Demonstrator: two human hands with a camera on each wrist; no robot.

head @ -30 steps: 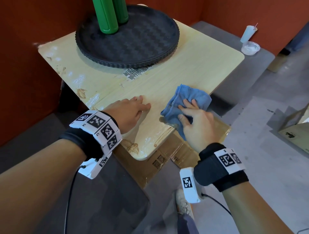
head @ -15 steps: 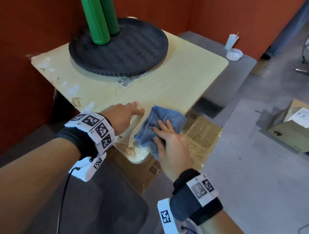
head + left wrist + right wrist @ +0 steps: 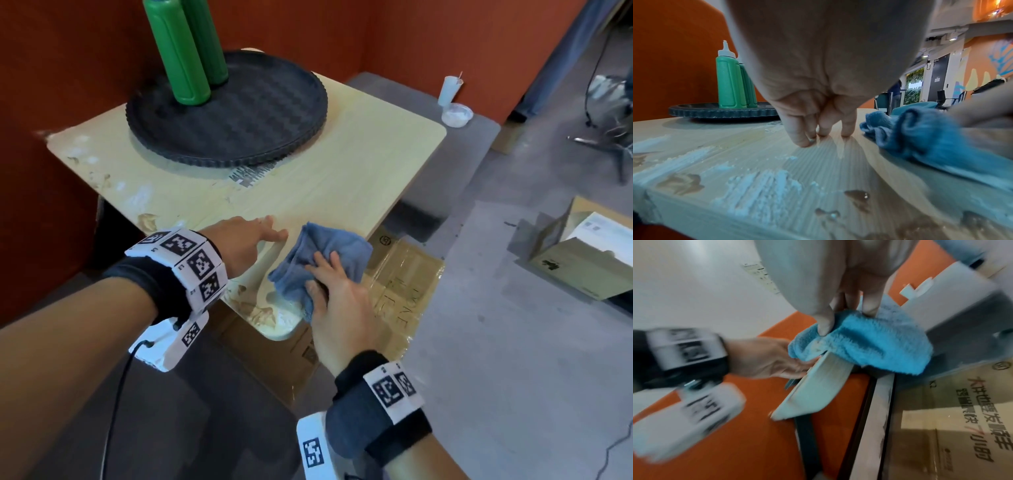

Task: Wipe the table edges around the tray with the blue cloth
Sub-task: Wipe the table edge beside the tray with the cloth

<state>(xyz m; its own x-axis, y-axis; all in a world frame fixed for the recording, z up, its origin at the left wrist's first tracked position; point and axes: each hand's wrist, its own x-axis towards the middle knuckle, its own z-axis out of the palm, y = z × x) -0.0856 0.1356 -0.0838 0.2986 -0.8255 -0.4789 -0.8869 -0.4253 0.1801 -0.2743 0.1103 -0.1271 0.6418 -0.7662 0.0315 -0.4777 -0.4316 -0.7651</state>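
Two green squeeze bottles stand upright on the black round tray at the desk's far left. White powder and brown wet spots smear the near edge. The left hand rests there, fingers straight, its grip holding nothing. Just right, the right hand grips the bunched blue cloth at the desk's near right edge, above flattened cardboard.
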